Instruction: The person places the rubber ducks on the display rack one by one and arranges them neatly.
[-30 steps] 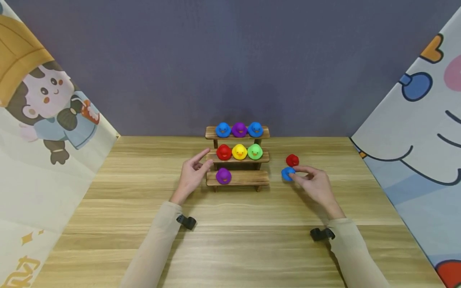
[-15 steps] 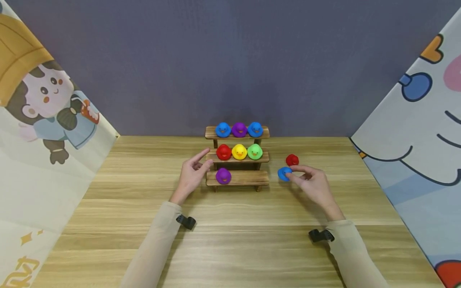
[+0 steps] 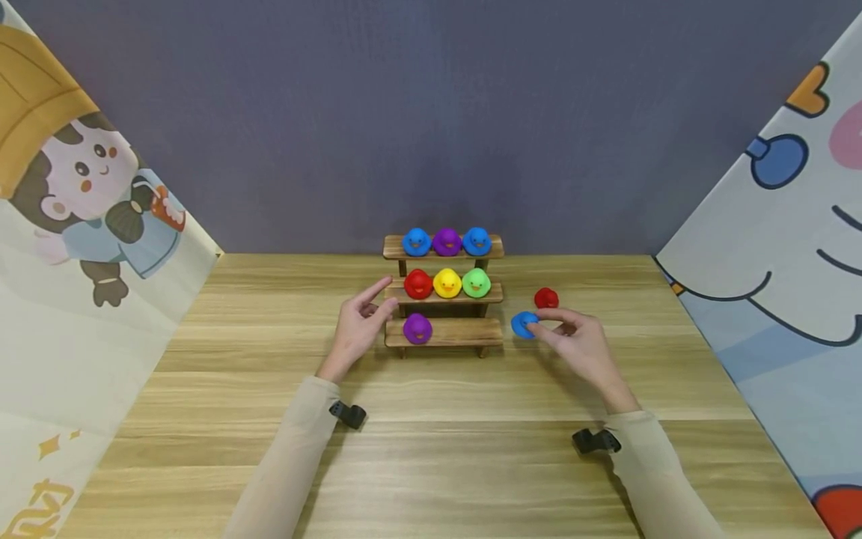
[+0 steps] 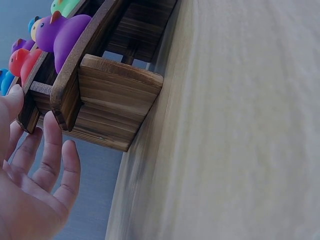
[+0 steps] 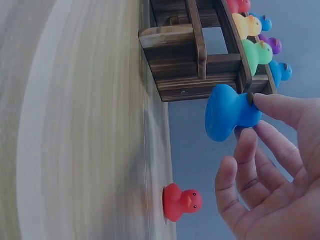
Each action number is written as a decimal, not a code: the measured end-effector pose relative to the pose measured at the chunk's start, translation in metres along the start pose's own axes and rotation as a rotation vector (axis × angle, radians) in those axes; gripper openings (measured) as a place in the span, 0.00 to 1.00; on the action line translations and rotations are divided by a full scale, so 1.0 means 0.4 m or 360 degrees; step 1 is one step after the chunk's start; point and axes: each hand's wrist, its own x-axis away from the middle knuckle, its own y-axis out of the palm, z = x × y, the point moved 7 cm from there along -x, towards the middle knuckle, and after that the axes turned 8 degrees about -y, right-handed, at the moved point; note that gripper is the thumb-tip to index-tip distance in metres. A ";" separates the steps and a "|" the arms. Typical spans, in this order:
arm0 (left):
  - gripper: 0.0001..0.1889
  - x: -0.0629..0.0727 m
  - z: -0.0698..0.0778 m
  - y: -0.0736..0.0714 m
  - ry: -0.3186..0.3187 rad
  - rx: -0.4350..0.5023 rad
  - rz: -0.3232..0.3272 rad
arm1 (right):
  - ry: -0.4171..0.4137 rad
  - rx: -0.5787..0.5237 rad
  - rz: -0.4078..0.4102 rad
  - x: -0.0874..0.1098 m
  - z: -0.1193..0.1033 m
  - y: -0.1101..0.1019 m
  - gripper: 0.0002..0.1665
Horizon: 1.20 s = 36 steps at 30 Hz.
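Note:
Between thumb and fingers my right hand (image 3: pixel 581 344) pinches a blue rubber duck (image 5: pixel 227 114), lifted off the table just right of the shelf. My left hand (image 3: pixel 358 329) is at the left end of the three-tier wooden shelf (image 3: pixel 465 333), fingers extended, fingertips right at its side edge. On the bottom step sits a purple duck (image 3: pixel 417 329) at the left. The middle step bears a red duck (image 3: pixel 418 284), a yellow duck (image 3: pixel 447 283) and a green duck (image 3: pixel 476 283). Up top, a purple duck (image 3: pixel 447 242) sits between two blue ones.
A loose red duck (image 5: pixel 180 202) stands on the wood-grain table (image 3: pixel 431 464), behind my right hand. Behind the shelf rises a dark grey-blue wall (image 3: pixel 431 112). Printed cartoon panels (image 3: pixel 87 247) flank both sides.
My right hand has carried the blue duck a short way left, toward the shelf. The left hand has stayed in place at the shelf's left end.

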 end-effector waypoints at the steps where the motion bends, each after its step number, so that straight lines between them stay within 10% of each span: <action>1: 0.26 -0.001 0.000 0.000 0.0001 0.0001 -0.0003 | 0.0001 -0.0002 -0.0004 0.000 -0.001 0.002 0.25; 36: 0.25 -0.003 0.000 0.001 0.0007 0.0024 0.0011 | -0.0033 -0.0093 -0.0052 -0.006 -0.056 0.058 0.24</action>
